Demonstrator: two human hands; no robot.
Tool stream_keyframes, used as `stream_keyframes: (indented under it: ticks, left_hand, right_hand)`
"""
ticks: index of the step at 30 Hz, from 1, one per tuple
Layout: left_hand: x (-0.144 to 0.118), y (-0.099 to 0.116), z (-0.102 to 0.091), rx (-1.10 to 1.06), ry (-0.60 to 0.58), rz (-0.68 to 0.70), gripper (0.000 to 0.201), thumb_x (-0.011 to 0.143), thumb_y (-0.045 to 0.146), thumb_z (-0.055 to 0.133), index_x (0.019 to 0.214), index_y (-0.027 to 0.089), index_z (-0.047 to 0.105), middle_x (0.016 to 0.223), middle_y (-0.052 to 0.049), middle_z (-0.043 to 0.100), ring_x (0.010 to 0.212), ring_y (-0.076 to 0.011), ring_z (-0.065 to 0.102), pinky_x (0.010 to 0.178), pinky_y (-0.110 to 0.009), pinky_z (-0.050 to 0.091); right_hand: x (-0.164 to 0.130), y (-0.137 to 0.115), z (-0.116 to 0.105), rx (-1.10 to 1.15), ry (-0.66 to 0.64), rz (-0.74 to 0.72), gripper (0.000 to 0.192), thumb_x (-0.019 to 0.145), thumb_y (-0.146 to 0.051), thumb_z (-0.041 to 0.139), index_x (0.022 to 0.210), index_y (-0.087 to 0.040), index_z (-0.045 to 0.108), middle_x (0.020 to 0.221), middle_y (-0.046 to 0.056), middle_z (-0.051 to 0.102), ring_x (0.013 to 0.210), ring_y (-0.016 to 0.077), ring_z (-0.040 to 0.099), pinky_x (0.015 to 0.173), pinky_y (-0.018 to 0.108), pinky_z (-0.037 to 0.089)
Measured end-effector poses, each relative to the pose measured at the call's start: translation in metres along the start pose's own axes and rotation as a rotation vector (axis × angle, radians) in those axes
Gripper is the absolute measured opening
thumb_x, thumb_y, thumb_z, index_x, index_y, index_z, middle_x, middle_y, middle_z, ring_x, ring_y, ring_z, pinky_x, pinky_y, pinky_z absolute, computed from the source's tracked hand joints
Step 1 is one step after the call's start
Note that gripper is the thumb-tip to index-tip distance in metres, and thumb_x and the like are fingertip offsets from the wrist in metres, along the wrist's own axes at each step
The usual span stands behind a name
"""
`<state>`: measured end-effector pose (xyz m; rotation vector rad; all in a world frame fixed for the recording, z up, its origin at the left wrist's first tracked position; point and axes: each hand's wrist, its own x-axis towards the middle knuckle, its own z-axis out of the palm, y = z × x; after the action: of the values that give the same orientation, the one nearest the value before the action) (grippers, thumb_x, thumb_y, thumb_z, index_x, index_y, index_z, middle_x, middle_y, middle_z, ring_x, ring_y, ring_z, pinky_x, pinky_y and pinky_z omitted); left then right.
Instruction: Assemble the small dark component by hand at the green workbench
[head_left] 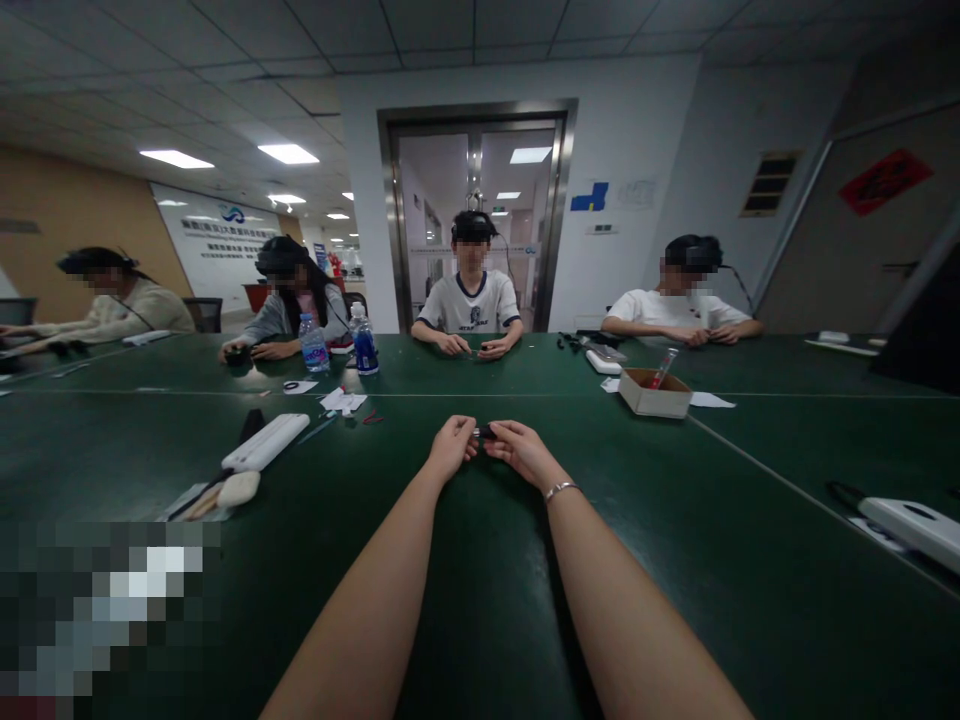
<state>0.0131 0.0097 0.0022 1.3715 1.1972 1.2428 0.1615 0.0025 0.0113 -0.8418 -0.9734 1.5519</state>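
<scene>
Head view: left hand and right hand pinch a small dark object between them; weak fingertip hold may let it slip onto the table.

Both arms outstretched, hands pinched together

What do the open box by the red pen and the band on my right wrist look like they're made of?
The open box looks like plain brown cardboard, matte, with folded flaps. The band on the right wrist appears to be thin silvery metal, since it catches the light, though it's too small to be sure.
</scene>
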Motion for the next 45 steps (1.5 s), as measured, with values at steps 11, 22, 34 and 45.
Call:
stream_keyframes:
  ticks: [11,22,34,45]
  left_hand:
    - [0.0008,-0.0016,0.0003,0.053,-0.004,0.044,0.024,0.083,0.029,0.051,0.103,0.016,0.053,0.069,0.001,0.055,0.05,-0.0065,0.049,0.044,-0.017,0.037]
    - [-0.0002,-0.0052,-0.0004,0.157,-0.028,0.103,0.03,0.088,0.037,0.038,0.102,0.018,0.057,0.059,0.003,0.05,0.048,-0.008,0.044,0.047,-0.018,0.034]
    - [-0.0024,-0.0053,0.0004,0.177,-0.017,0.167,0.026,0.085,0.036,0.045,0.099,0.019,0.058,0.059,0.003,0.051,0.053,-0.0094,0.047,0.051,-0.02,0.036]
    - [-0.0001,-0.0061,0.001,0.184,0.003,0.142,0.025,0.086,0.028,0.041,0.101,0.019,0.058,0.066,0.001,0.053,0.056,-0.0095,0.048,0.053,-0.02,0.037]
  right_hand:
    - [0.0014,0.0015,-0.0013,0.001,-0.009,0.002,0.011,0.075,-0.013,0.068,0.083,-0.012,0.061,0.072,0.005,0.066,0.061,0.0146,0.066,0.059,0.025,0.055]
    - [0.0031,0.0019,-0.003,0.0,-0.051,0.017,0.009,0.077,-0.011,0.067,0.084,-0.011,0.061,0.07,0.005,0.065,0.06,0.0148,0.066,0.058,0.025,0.055]
    - [0.0016,0.0011,-0.0007,-0.013,-0.037,0.025,0.008,0.077,-0.011,0.067,0.083,-0.012,0.061,0.068,0.005,0.065,0.059,0.0143,0.066,0.057,0.024,0.055]
    - [-0.0005,-0.0002,0.0008,-0.018,-0.034,0.025,0.009,0.077,-0.009,0.065,0.085,-0.011,0.06,0.067,0.004,0.065,0.059,0.0141,0.066,0.058,0.024,0.055]
